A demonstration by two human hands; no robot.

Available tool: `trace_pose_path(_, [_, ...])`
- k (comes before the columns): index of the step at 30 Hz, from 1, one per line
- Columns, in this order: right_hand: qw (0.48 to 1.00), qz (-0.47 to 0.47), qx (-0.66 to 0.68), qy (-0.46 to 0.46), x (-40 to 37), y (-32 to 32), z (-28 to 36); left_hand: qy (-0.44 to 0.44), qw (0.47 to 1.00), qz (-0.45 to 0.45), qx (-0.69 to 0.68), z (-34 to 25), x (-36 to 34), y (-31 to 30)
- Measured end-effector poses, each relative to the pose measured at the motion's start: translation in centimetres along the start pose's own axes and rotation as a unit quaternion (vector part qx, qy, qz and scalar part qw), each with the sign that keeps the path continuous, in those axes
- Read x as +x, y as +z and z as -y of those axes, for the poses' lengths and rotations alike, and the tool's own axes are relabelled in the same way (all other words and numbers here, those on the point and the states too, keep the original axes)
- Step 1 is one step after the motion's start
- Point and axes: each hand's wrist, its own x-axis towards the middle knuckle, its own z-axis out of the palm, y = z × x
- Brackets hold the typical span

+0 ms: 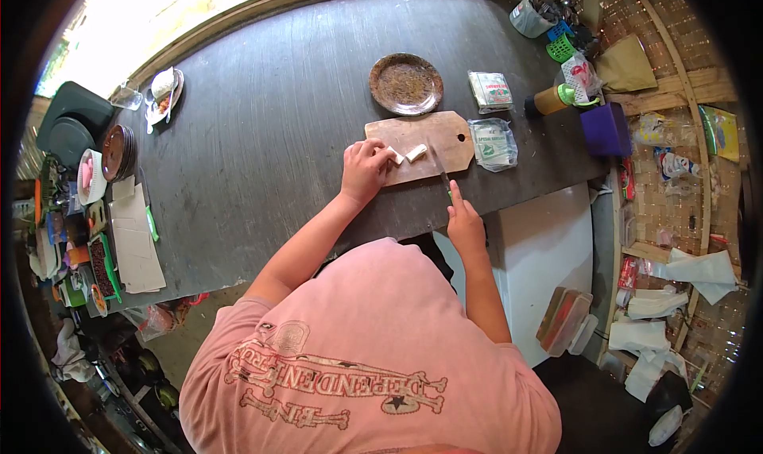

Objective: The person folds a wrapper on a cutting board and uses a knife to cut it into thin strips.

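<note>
A wooden cutting board (445,128) with a hole at its right end lies on the dark table. My left hand (366,170) rests at the board's left side, fingers closed on a small white piece (396,158) of food whose kind I cannot make out. Just right of it lies a second white piece (416,153), apart from my fingers. My right hand (466,222) grips a knife (439,165) at the board's front edge, its forefinger stretched along the handle. The blade points away over the board, right of both pieces. Part of the handle is hidden by the hand.
Behind the board stands a brown speckled plate (406,84). Two plastic-wrapped packets (491,92) lie to the right, one touching or close to the board. A purple container (605,128) and a bottle (548,100) stand farther right. At the left are stacked plates (118,154) and cardboard (135,239).
</note>
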Motion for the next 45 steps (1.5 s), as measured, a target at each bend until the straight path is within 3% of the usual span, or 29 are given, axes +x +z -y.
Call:
trace_pose_path(3, [0.998, 0.033, -0.049, -0.008, 0.3, -0.9, -0.7, -0.052, 0.998, 0.018, -0.011, 0.1, 0.0, 0.1])
trace_pose_path(12, [0.991, 0.097, 0.039, -0.084, -0.8, -3.0, -3.5, 0.008, 0.998, 0.024, 0.055, -0.3, 2.1, -0.7])
trace_pose_path(16, [0.991, 0.073, 0.077, -0.087, 1.2, -3.9, -7.0, 0.006, 0.995, 0.062, 0.074, -1.1, 3.0, -0.8])
trace_pose_path(18, [0.985, 0.011, 0.111, -0.135, 2.4, -3.7, -9.0, 0.015, 0.995, 0.077, 0.062, -1.3, 4.1, -0.1])
trace_pose_path(20, [0.985, 0.031, 0.115, -0.126, 3.3, -3.7, -10.2, 0.021, 0.994, 0.103, 0.044, -2.6, 3.8, 0.3])
trace_pose_path(23, [0.984, 0.035, 0.115, -0.132, 4.5, -3.9, -11.0, -0.104, 0.977, 0.149, -0.113, -4.8, 4.8, 1.5])
trace_pose_path(27, [0.98, 0.035, 0.119, -0.156, 5.3, -3.7, -10.5, -0.025, 0.997, 0.071, -0.013, -6.2, 4.3, 3.3])
trace_pose_path(33, [0.978, 0.083, 0.094, -0.164, 6.3, -3.6, -9.2, -0.061, 0.993, 0.055, 0.09, -8.3, 3.0, 3.3])
trace_pose_path(40, [0.971, 0.088, 0.105, -0.194, 6.9, -3.8, -9.6, -0.103, 0.99, -0.013, 0.096, -8.2, 2.5, 5.2])
trace_pose_path(45, [0.963, 0.077, 0.139, -0.219, 6.4, -4.1, -9.4, -0.087, 0.993, -0.044, 0.072, -8.0, 2.2, 5.2])
